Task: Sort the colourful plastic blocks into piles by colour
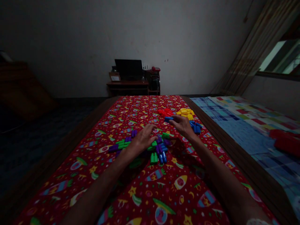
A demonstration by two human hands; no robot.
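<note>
Between the fingertips of my right hand (182,124) is a blue plastic toy block (168,119), held above the cloth. Beside that hand lie a small heap of blue blocks (196,127), a yellow heap (186,113) and a red heap (165,112). My left hand (144,137) hovers over a mixed pile, fingers apart and nothing seen in them. Around it are green blocks (154,158), purple blocks (159,148) and blue pieces (162,157). Part of that pile is hidden under the left hand and forearm.
A red patterned cloth (164,190) covers the long table, whose brown edges (234,156) show on both sides. Bedding (225,125) lies along the right. Against the far wall stands a desk (127,83) with a dark monitor (128,69).
</note>
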